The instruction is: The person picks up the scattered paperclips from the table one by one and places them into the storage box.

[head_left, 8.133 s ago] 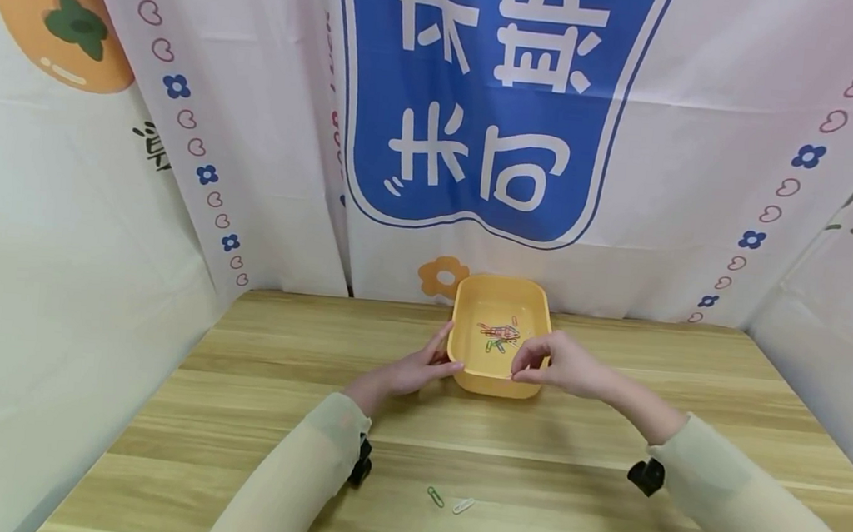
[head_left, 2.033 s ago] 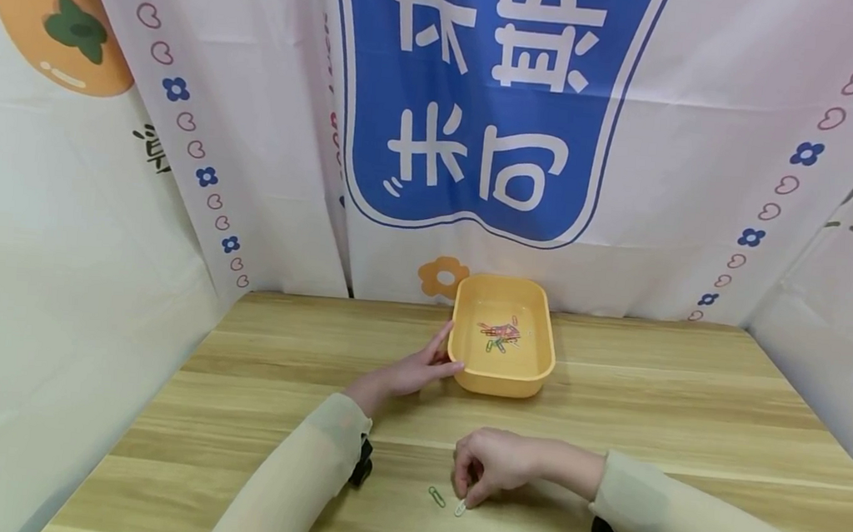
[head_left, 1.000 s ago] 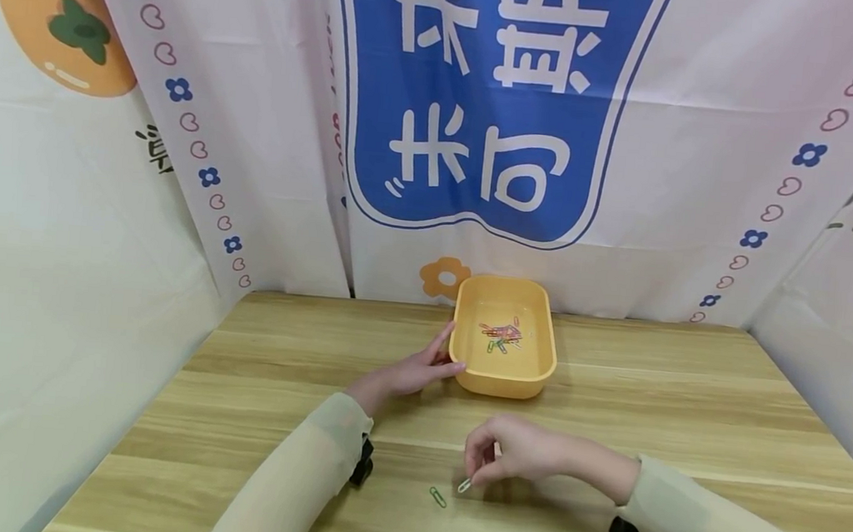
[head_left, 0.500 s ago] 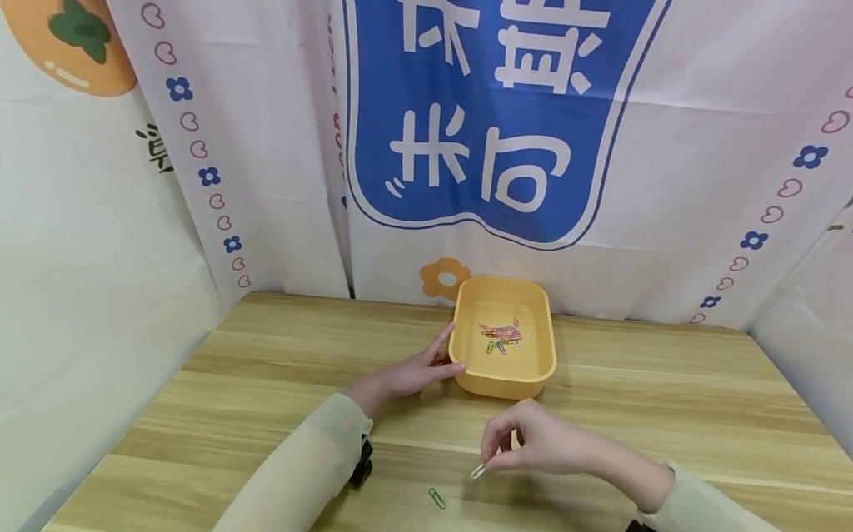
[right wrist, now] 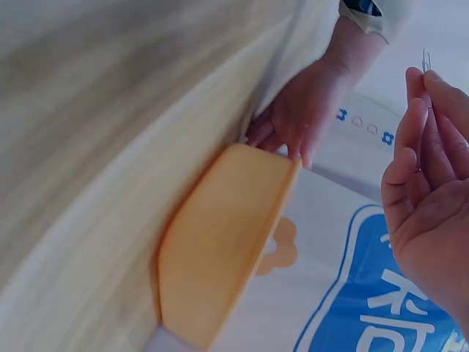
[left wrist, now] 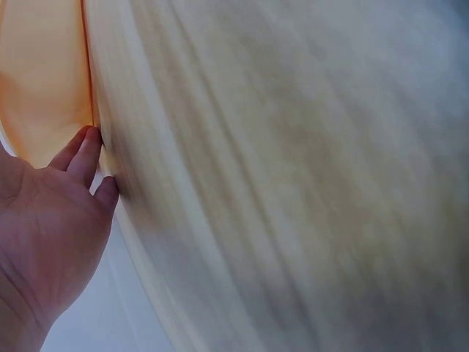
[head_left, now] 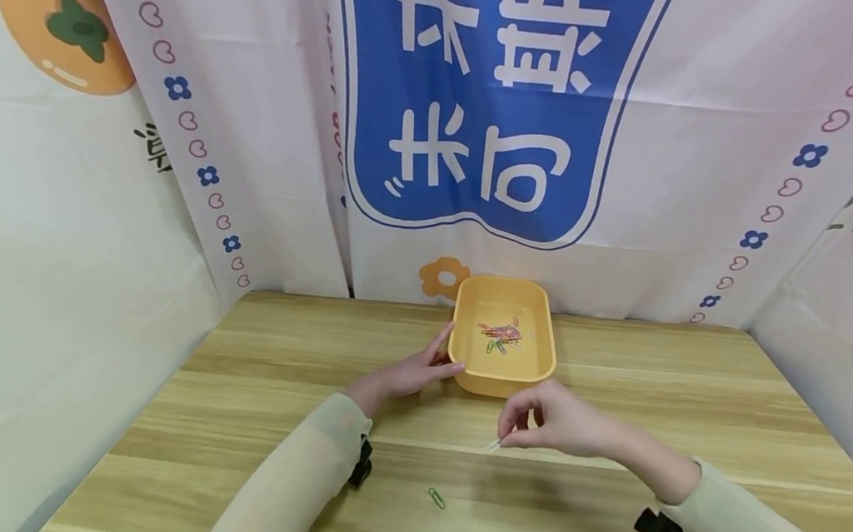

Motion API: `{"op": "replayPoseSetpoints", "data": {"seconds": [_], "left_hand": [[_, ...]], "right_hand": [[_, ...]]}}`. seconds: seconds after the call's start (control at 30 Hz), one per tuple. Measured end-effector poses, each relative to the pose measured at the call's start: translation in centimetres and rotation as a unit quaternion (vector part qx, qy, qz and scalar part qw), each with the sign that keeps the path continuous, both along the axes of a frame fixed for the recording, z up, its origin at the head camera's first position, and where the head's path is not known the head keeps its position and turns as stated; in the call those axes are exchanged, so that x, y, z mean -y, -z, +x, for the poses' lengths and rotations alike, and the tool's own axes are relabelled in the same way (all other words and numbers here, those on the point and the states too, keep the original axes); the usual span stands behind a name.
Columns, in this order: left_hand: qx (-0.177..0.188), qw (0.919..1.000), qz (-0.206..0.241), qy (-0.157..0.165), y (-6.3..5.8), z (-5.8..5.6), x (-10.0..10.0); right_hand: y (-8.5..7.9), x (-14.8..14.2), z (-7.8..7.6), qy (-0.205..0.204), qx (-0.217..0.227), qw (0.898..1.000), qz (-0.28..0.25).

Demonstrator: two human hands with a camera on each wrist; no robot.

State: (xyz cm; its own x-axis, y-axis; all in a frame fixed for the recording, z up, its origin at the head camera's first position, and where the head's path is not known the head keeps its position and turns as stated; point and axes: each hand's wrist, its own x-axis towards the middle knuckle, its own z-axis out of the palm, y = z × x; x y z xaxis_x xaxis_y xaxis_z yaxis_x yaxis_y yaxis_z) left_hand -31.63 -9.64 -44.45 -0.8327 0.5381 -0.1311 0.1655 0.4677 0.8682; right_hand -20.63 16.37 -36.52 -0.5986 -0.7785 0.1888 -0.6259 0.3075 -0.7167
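My right hand [head_left: 560, 423] pinches a white paper clip [head_left: 494, 444] between thumb and fingertips, above the table just in front of the yellow bin. In the right wrist view the clip [right wrist: 426, 60] sticks out past the fingertips. My left hand [head_left: 414, 372] rests at the near left corner of the yellow bin [head_left: 498, 385], thumb at the rim and extended fingers along its side wall. The left wrist view shows its fingers [left wrist: 86, 154] touching the bin's wall. Inside the bin lies a small pile of coloured paper clips [head_left: 501, 334]. A green paper clip [head_left: 437, 498] lies on the table.
The wooden table [head_left: 300, 348] ends at a white printed curtain [head_left: 278, 238], and the bin stands at this back edge. Light-coloured fabric [head_left: 54, 312] hangs at the left side too. Black wrist cameras [head_left: 658, 527] sit at both sleeves.
My right hand left the bin, took hold of the white paper clip on the table, lifted it and moved back toward the bin. The left hand and the green clip stayed in place.
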Motion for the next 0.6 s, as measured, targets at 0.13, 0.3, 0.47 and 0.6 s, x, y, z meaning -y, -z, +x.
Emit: {"op": "replayPoseSetpoints", "data": {"seconds": [0.13, 0.3, 0.47, 0.6], "left_hand": [[0.002, 1.0000, 0.001, -0.001, 0.0, 0.0, 0.0], [0.001, 1.0000, 0.002, 0.005, 0.0, 0.0, 0.1], [0.004, 1.0000, 0.006, 0.004, 0.1, -0.1, 0.1], [0.004, 0.9999, 0.009, 0.004, 0.1, -0.1, 0.1]], "right_hand": [[-1.0, -0.3, -0.7, 0.017, 0.008, 1.000, 0.016], [-1.9, -0.7, -2.0, 0.031, -0.008, 0.999, 0.008], [-3.2, -1.1, -3.5, 0.069, -0.035, 0.997, 0.005], [-4.1, -1.4, -4.9, 0.097, -0.040, 0.994, 0.012]]}}
